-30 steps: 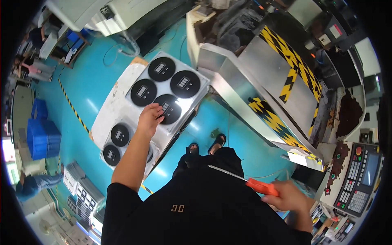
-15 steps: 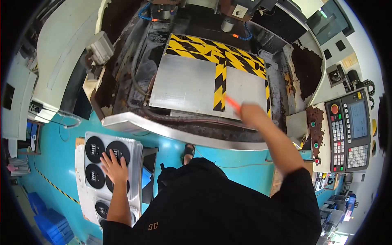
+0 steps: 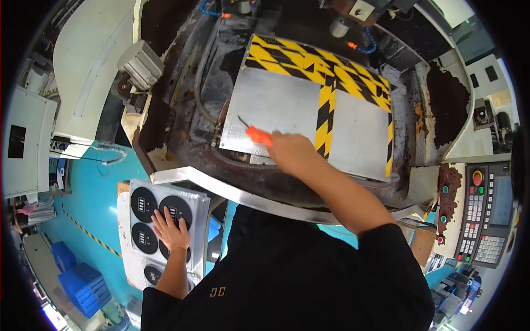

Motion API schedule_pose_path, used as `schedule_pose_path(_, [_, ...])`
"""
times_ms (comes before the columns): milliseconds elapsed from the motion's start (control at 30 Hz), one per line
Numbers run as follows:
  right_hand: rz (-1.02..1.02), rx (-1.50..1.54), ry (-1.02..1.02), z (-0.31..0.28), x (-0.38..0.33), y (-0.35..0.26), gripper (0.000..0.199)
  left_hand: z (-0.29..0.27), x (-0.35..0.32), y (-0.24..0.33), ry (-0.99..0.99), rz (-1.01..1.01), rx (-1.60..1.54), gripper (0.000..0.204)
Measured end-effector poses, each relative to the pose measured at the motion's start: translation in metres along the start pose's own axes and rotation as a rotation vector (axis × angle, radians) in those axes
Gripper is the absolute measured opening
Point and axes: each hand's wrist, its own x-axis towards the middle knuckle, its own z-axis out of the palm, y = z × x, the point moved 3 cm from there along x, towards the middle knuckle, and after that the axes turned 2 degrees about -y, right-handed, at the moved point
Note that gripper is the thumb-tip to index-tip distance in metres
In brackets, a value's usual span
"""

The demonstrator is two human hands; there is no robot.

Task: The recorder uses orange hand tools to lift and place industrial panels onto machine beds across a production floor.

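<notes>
My left hand (image 3: 173, 231) lies with fingers spread on top of a stack of silvery sheets (image 3: 144, 194) printed with black discs (image 3: 142, 204). It rests over the discs on the stack's right side. My right hand (image 3: 295, 153) is closed around an orange-handled tool (image 3: 258, 135) with a thin, bent dark tip. That tip hangs over the left part of a flat metal plate (image 3: 276, 99) inside the machine. Black-and-yellow striped tape (image 3: 326, 113) runs along the plate's far edge and down its middle. The tool's exact kind cannot be made out.
A pale metal rim (image 3: 237, 196) curves between me and the machine bed. Spindle heads (image 3: 341, 26) with blue coolant hoses hang at the back. A control panel (image 3: 486, 209) with keys and a red button stands at right. Blue crates (image 3: 83, 287) sit on the floor at lower left.
My right hand has swept left with the orange-handled tool, from the striped middle tape to the plate's left part. My left hand stays on the sheets. The whole view has shifted.
</notes>
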Motion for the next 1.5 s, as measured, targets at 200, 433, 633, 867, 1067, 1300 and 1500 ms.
schedule_pose_path(200, [-0.071,-0.093,-0.056,-0.004,-0.112,0.000,0.025,0.007,0.002,-0.001,0.013,0.021,0.017,0.073])
schedule_pose_path(433, [0.160,-0.183,-0.080,-0.042,-0.196,0.052,0.026,0.018,-0.001,-0.006,0.057,0.054,0.107,0.070])
schedule_pose_path(633, [0.445,-0.256,-0.093,-0.053,-0.255,0.116,0.028,0.026,0.000,-0.015,0.063,0.048,0.151,0.070])
schedule_pose_path(867, [0.811,0.037,-0.117,-0.053,-0.254,0.222,0.043,0.023,-0.001,-0.011,0.061,0.048,0.170,0.067])
schedule_pose_path(1067, [0.584,0.169,0.048,-0.023,-0.129,0.161,0.043,0.023,-0.003,-0.010,0.054,0.043,0.183,0.067])
schedule_pose_path(1300, [0.987,0.150,0.243,-0.028,-0.164,0.308,0.047,0.024,-0.006,-0.015,0.021,0.034,0.255,0.068])
schedule_pose_path(1500, [1.042,0.023,0.042,-0.027,-0.251,0.289,0.040,0.039,0.000,-0.022,0.018,0.017,0.286,0.067])
